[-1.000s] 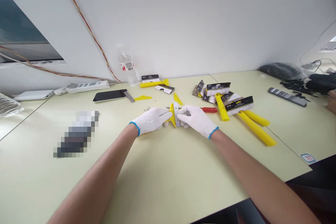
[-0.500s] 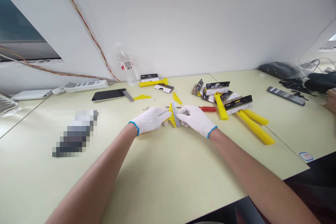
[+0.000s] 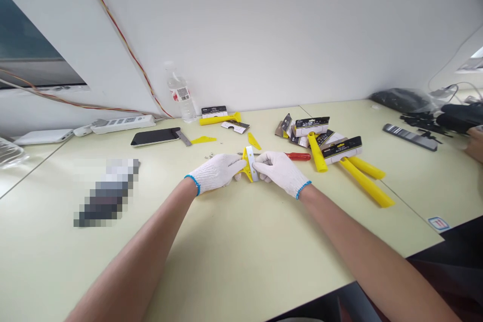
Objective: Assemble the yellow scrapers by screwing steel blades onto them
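Observation:
My left hand, in a white knit glove, is closed on the yellow scraper; its handle is largely hidden under the palm. A flat metal blade lies along the scraper's head, with small holes showing in it. My right hand, gloved too, pinches the blade's right edge between thumb and fingers. Just behind both hands lies a screwdriver with a red handle, its shaft partly hidden. Several tiny metal bits rest behind my left hand. Farther back is a loose yellow plastic piece.
Several packaged yellow scrapers lie at right. Another scraper is by the wall near a plastic bottle. A phone, loose blade and yellow cover lie back left. Another person's hand shows at far right.
The blade and scraper head have tilted slightly, so the blade looks brighter and its holes show. Both hands keep their grip in nearly the same place.

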